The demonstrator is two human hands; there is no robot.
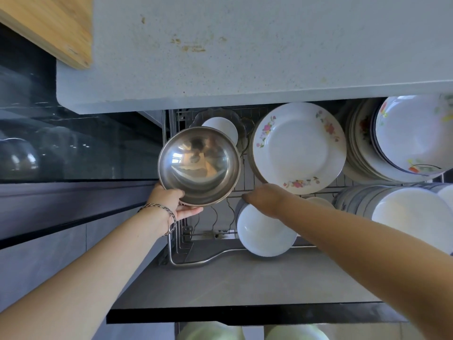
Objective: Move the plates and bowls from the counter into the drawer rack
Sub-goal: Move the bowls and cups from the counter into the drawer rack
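Note:
My left hand (pixel 171 201) grips the near rim of a shiny steel bowl (pixel 199 165), holding it tilted above the left part of the open wire drawer rack (pixel 186 260). My right hand (pixel 266 198) reaches into the rack with its fingers curled over the top edge of a white bowl (pixel 264 233) standing on edge. Behind it stand flowered white plates (pixel 297 148). A small white bowl (pixel 221 128) and a clear glass dish (pixel 242 126) sit at the back left of the rack.
The grey counter (pixel 245 57) overhangs the drawer, with a wooden board (pixel 54 28) at its left. A stack of plates and a flowered bowl (pixel 414 133) fill the rack's right back; blue-white bowls (pixel 404 212) the right front. The drawer front (pixel 245 285) lies nearest me.

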